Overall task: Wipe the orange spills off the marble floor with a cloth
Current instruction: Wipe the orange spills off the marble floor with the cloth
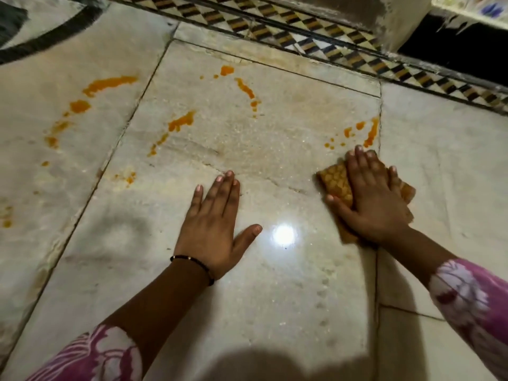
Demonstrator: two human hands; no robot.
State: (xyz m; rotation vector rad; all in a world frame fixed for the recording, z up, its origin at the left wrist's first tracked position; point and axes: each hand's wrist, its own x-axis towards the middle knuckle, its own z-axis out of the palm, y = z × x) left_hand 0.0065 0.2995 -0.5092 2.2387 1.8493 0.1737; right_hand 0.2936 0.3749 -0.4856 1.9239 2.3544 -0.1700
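Observation:
My right hand (371, 199) presses flat on a folded orange patterned cloth (335, 182) lying on the marble floor (275, 298). Just beyond its fingertips lies an orange spill (369, 133) with small drops beside it. My left hand (214, 215) rests flat on the floor with its fingers spread and nothing in it. More orange spills streak the slab further out: one in the middle (181, 122), one at the far centre (244, 88), and a long arc on the left slab (79, 105). Faint smears (126, 177) sit near the left joint.
A checkered tile border (330, 42) runs along the far edge of the floor, with a wall base and a dark opening (453, 50) at the top right. A dark curved inlay (49, 37) marks the far left. A bright light reflection (284, 235) shines between my hands.

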